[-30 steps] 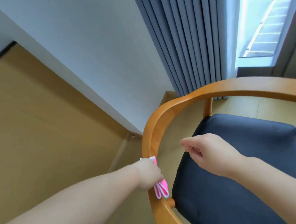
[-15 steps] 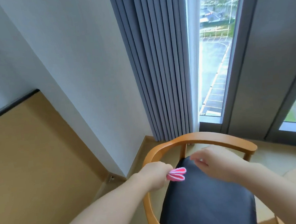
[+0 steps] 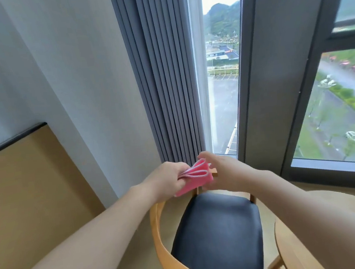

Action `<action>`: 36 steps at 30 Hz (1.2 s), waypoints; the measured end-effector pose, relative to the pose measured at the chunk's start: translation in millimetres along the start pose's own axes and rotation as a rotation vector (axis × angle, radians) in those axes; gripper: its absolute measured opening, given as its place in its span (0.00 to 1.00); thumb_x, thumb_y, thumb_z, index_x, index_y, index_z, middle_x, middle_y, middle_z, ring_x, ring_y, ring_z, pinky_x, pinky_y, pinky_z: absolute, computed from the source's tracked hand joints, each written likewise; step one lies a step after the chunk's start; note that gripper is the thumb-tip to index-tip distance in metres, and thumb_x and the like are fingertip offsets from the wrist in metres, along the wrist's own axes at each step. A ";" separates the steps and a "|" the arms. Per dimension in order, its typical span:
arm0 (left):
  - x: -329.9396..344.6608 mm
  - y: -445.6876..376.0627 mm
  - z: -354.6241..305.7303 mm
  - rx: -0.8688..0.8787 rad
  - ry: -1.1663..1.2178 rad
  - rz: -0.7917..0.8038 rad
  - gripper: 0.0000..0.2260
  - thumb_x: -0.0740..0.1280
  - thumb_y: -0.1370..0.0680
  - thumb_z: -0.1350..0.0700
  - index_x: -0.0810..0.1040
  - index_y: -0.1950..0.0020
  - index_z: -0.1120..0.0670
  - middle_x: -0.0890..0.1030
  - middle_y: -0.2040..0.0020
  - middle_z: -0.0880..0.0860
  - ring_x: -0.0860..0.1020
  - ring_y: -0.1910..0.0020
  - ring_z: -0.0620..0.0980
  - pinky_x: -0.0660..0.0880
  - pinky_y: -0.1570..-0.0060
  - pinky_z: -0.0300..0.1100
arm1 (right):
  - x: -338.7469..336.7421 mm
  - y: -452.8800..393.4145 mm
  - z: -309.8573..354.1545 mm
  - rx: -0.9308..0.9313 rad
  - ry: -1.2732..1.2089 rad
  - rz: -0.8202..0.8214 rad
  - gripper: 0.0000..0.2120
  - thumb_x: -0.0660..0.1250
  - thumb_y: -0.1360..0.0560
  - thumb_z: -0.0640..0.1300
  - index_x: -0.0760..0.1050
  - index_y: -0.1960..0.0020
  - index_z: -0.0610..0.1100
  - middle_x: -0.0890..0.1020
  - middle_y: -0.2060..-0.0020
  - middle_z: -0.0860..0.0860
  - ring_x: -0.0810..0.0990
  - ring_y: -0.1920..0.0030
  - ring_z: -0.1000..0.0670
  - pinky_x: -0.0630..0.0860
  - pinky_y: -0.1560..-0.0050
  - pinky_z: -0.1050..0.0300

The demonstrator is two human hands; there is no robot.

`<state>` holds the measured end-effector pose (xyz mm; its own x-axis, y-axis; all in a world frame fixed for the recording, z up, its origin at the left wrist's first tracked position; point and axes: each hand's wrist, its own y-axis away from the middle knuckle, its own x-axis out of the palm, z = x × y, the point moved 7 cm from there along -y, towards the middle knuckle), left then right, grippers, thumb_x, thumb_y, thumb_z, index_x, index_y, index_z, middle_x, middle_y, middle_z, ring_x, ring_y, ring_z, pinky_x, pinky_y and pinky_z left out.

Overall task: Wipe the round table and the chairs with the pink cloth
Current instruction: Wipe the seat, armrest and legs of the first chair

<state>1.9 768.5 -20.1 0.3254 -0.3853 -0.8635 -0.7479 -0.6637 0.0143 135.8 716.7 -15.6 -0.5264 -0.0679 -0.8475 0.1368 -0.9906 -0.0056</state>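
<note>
- A view from the person's head, looking forward and down; two bare forearms reach out from the lower corners and meet in the middle of the picture
- The left hand (image 3: pixel 166 182) grips the cloth (image 3: pixel 194 177), its fingers curled round one end; the cloth is pink, folded into several layers, with pale edging showing along the folds
- The right hand (image 3: pixel 223 171) meets the far end of the cloth; its thumb arches over the top edge and its fingers curl behind, so it seems to pinch the cloth, though the fingertips are hidden
- The cloth is held in the air between both hands, above the far end of the chair (image 3: pixel 160 240), just over the curved rail; whether it touches the wood cannot be told
- The chair has a bent wooden rail that sweeps round from the near left to the far side, and a dark blue padded seat (image 3: pixel 218 234) inside it
- At the lower right a curved edge of the table (image 3: pixel 292 251) shows in pale wood, just beside the chair; the right forearm crosses above it
- Behind the chair hangs a grey pleated curtain (image 3: pixel 162 81); to its right a tall window (image 3: pixel 224 86) with a dark frame looks out on a wet car park, trees and hills
- On the left stands a white wall (image 3: pixel 68 69); below it lies a tan panel (image 3: pixel 25 181) with a dark top edge
</note>
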 end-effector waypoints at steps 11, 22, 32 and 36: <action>12.9 38.0 -29.3 0.130 0.026 0.047 0.07 0.67 0.24 0.57 0.78 0.48 0.47 0.80 0.55 0.45 0.78 0.55 0.41 0.77 0.51 0.45 | 1.1 64.9 10.7 0.148 0.011 -0.189 0.05 0.65 0.27 0.41 0.70 0.58 0.40 0.77 0.63 0.45 0.71 0.65 0.48 0.71 0.66 0.55; 48.9 75.6 11.2 0.321 0.195 0.223 0.15 0.70 0.28 0.61 0.76 0.46 0.45 0.80 0.55 0.43 0.79 0.56 0.42 0.77 0.57 0.35 | 78.7 107.2 38.6 0.517 0.022 -0.351 0.04 0.66 0.26 0.40 0.73 0.55 0.49 0.77 0.63 0.55 0.75 0.63 0.55 0.70 0.67 0.63; 143.9 115.8 21.2 0.356 0.259 0.358 0.06 0.68 0.24 0.56 0.78 0.49 0.46 0.81 0.58 0.43 0.79 0.56 0.43 0.80 0.53 0.42 | 168.2 190.4 29.2 0.797 -0.054 -0.321 0.08 0.63 0.24 0.39 0.75 0.48 0.49 0.78 0.59 0.55 0.76 0.58 0.56 0.74 0.63 0.62; 213.2 126.3 26.8 0.317 0.268 0.421 0.06 0.67 0.24 0.54 0.77 0.50 0.44 0.80 0.59 0.42 0.78 0.58 0.40 0.79 0.57 0.38 | 211.5 230.5 -3.6 0.878 -0.139 -0.333 0.09 0.59 0.25 0.38 0.74 0.51 0.49 0.79 0.59 0.54 0.78 0.58 0.51 0.76 0.61 0.56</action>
<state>-38.6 619.7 -215.9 0.0669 -0.7501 -0.6580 -0.9673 -0.2104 0.1415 59.1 474.4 -198.0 -0.5277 0.2766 -0.8031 -0.6885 -0.6931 0.2136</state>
